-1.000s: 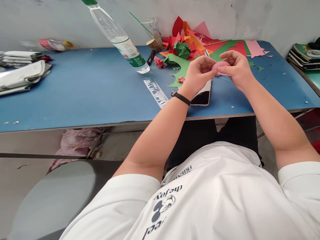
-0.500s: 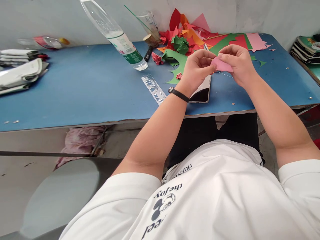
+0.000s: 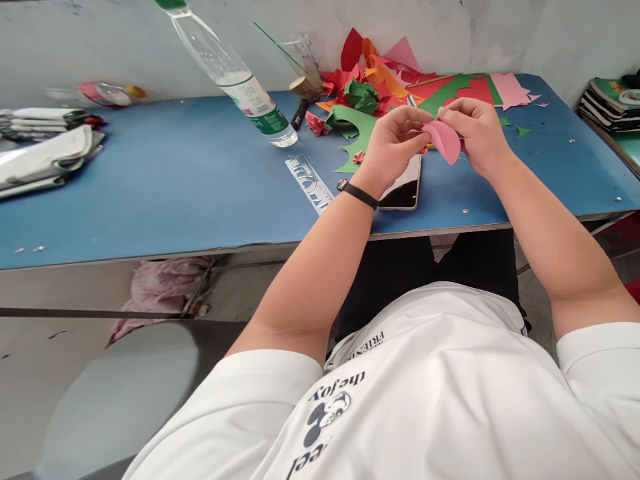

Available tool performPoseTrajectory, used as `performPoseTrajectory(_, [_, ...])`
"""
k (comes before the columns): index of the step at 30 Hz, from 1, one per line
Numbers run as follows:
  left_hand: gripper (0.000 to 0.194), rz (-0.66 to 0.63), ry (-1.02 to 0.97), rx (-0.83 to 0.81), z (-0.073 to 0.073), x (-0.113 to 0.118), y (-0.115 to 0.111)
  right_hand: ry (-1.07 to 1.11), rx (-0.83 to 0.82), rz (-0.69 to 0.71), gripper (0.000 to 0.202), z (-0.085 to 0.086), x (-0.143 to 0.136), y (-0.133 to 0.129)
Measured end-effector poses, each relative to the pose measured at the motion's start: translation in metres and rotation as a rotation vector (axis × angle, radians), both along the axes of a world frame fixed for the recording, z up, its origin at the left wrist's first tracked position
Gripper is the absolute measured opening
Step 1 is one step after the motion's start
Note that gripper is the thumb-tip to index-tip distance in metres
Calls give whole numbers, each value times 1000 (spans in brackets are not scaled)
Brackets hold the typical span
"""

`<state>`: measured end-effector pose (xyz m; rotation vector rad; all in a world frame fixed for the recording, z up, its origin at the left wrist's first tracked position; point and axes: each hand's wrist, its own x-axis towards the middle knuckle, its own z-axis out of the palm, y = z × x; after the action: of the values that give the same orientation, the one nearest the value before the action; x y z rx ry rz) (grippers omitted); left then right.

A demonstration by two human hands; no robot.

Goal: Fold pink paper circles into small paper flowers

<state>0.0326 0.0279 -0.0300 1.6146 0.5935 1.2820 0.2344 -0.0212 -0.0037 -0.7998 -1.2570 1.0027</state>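
A small pink paper piece with a rounded edge and a crease is held up between my hands above the table. My left hand, with a black band at the wrist, pinches its left side between thumb and fingers. On the other side my right hand has its thumb and curled fingers closed at the paper's upper right edge. Beneath my left hand lies a phone, partly covered by it. A clear stencil ruler rests left of the phone, beside a cut green paper sheet.
Red, orange and green paper scraps pile against the wall. A water bottle, a clear cup and a black marker stand or lie left of them. Folded papers lie far left; stacked books sit far right.
The pink paper has turned from a folded, sideways position to hang lower with its rounded face showing. Both hands stay in nearly the same place, and the view has tilted slightly.
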Motion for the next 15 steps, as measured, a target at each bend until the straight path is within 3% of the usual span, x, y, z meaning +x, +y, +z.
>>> performPoseTrajectory(3, [49, -51, -55, -15, -1, 0, 3, -9, 110, 4, 44, -4, 3, 5])
performPoseTrajectory(6, [55, -83, -69, -39, 2, 3, 4, -40, 160, 4, 39, -6, 6, 9])
performPoseTrajectory(15, [31, -56, 8, 37, 9, 1, -12, -221, 121, -89, 17, -6, 9, 11])
